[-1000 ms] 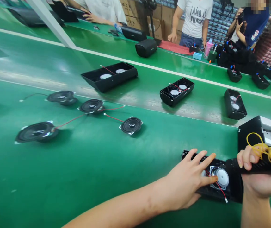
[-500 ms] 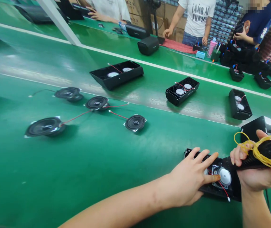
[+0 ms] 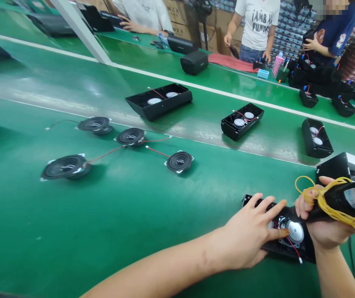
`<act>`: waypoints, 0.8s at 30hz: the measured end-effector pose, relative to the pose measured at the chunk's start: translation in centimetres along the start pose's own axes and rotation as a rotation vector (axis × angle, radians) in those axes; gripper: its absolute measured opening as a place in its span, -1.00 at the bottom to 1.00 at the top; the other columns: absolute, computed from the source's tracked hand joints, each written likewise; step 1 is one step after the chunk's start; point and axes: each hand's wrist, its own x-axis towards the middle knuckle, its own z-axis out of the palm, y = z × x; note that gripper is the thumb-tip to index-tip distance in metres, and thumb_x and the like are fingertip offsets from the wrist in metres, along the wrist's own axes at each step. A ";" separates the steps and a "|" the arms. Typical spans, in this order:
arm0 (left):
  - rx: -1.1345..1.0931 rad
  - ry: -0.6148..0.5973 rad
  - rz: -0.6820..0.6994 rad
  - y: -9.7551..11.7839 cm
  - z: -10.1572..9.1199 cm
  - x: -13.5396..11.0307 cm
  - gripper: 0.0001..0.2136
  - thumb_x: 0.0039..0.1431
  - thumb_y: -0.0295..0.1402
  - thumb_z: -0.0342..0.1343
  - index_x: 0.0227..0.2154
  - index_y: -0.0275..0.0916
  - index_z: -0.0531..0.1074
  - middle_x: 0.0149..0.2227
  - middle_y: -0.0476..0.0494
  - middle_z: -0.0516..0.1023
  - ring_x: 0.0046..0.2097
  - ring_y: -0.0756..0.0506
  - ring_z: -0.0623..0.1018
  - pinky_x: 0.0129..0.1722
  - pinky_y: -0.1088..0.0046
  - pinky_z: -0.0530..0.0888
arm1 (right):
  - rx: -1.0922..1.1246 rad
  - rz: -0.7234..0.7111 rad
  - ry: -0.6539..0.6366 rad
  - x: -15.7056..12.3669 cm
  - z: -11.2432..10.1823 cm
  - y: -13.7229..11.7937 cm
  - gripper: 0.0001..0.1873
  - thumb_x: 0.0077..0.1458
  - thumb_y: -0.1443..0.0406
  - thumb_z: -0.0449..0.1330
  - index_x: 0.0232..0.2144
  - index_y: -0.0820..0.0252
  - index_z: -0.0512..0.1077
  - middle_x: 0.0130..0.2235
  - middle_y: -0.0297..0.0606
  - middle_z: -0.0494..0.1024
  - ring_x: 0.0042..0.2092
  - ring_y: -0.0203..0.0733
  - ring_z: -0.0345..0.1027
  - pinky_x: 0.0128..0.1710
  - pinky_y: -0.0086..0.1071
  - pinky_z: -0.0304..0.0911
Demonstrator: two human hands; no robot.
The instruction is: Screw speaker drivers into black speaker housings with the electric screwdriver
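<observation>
My left hand (image 3: 252, 234) lies across a black speaker housing (image 3: 308, 248), its fingers spread over the top and the thumb at the near side. One fingertip touches beside the silver-backed speaker driver (image 3: 295, 231) inside. A red wire (image 3: 293, 247) with a white plug hangs over the housing's near edge. My right hand (image 3: 326, 231) is wrapped round a black electric screwdriver (image 3: 353, 198) with a yellow cord (image 3: 326, 203) looped about it. The tool's front end points down into the housing; its tip is hidden.
Loose speaker drivers (image 3: 179, 161) with wires lie on the green table (image 3: 118, 231). Beyond them, open housings (image 3: 242, 122) stand along the belt (image 3: 202, 130). A black box (image 3: 332, 169) is behind my right hand. Across the line are a slanted post (image 3: 80, 31) and several people (image 3: 256, 25).
My right hand and the screwdriver have shifted slightly left. My left hand stays on the housing. Across the line, a person's hand now holds a dark object. The view has shifted slightly.
</observation>
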 end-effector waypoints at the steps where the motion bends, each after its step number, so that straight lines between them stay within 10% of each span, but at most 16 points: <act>1: -0.005 -0.002 0.000 0.0 0.0 0.0 -0.43 0.22 -0.22 0.25 0.30 0.02 0.38 0.49 -0.35 0.08 0.39 -0.48 0.24 0.33 -0.22 0.22 | 0.010 0.009 -0.009 -0.1 0.0 0.1 -0.46 0.03 -0.24 0.27 -0.19 0.01 0.54 -0.55 -0.44 0.41 -0.66 -0.31 0.16 -0.69 -0.44 0.14; 24: -0.065 -0.046 -0.021 -0.7 0.9 -0.3 -0.38 0.23 -0.17 0.24 0.35 0.10 0.30 0.51 -0.33 0.03 0.42 -0.54 0.20 0.34 -0.38 0.18 | 0.130 0.132 -0.128 -0.4 -1.1 1.9 -0.33 -0.02 -0.32 0.29 -0.12 -0.01 0.57 -0.50 -0.38 0.48 -0.62 -0.29 0.24 -0.66 -0.43 0.19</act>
